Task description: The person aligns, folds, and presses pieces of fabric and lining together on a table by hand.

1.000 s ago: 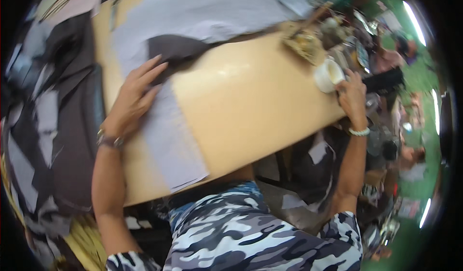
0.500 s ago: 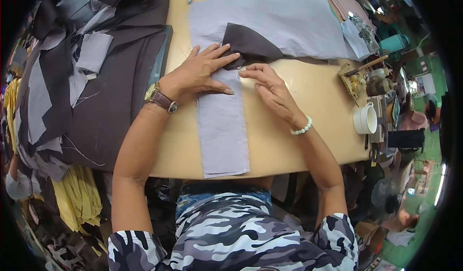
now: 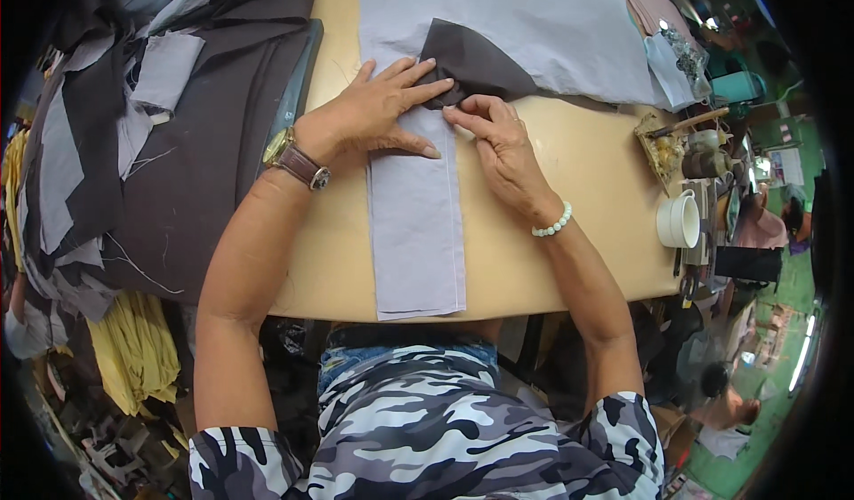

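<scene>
A light grey cloth strip (image 3: 416, 233) lies lengthwise on the table in front of me, in at least two layers, with a stitched line along its right side. Across its upper part rests my left hand (image 3: 391, 107), spread open and pressing down, fingertips reaching a dark brown cloth piece (image 3: 476, 64). At the strip's upper right edge, my right hand (image 3: 498, 144) has thumb and forefinger pinched together on the cloth. The fingers hide part of the strip's top end, where it meets the dark piece.
A wide light grey cloth (image 3: 525, 28) covers the table's far side. Dark and grey cloths (image 3: 191, 180) are heaped at left. On the right stand a white cup (image 3: 679, 221), thread spools (image 3: 703, 162) and a wooden-handled tool (image 3: 689, 123). The tan table (image 3: 569, 180) curves along its near edge.
My right thumb and forefinger have closed onto the strip's upper right edge. My left hand stays pressed on the cloth. The whole view has shifted slightly.
</scene>
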Motion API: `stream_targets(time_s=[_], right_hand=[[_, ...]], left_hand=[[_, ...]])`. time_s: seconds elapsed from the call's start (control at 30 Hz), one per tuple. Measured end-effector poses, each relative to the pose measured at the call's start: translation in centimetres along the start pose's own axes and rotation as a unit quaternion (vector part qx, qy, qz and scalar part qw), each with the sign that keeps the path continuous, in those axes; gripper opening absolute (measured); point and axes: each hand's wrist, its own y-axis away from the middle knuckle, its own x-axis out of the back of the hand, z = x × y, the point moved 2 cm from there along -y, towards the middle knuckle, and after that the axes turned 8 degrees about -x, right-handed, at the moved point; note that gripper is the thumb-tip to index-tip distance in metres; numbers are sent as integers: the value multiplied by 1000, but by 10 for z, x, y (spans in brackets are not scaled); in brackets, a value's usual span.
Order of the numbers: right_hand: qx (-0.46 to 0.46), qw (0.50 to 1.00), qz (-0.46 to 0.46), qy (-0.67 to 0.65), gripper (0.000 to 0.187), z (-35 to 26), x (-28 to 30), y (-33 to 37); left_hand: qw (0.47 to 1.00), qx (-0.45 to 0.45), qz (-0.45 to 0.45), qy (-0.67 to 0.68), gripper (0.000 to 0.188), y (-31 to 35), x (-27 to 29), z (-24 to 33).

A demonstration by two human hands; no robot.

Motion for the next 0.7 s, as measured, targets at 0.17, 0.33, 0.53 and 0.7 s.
stream_targets(time_s=[0.17, 0.33, 0.53, 0.7], right_hand=[[0, 999, -3, 36, 37, -3, 2, -2], [-29, 998, -15, -53, 36, 2, 5, 2], [-31, 998, -8, -47, 35, -2, 3, 0], [-52, 996, -8, -72, 33, 2, 3, -3]], left_hand=[[1000, 4, -2, -1, 94, -2, 0, -1], [1000, 19, -19, 12, 91, -1, 4, 3], [1000, 10, -8, 7, 96, 0, -1, 0], [1000, 10, -1, 13, 95, 0, -4, -1]])
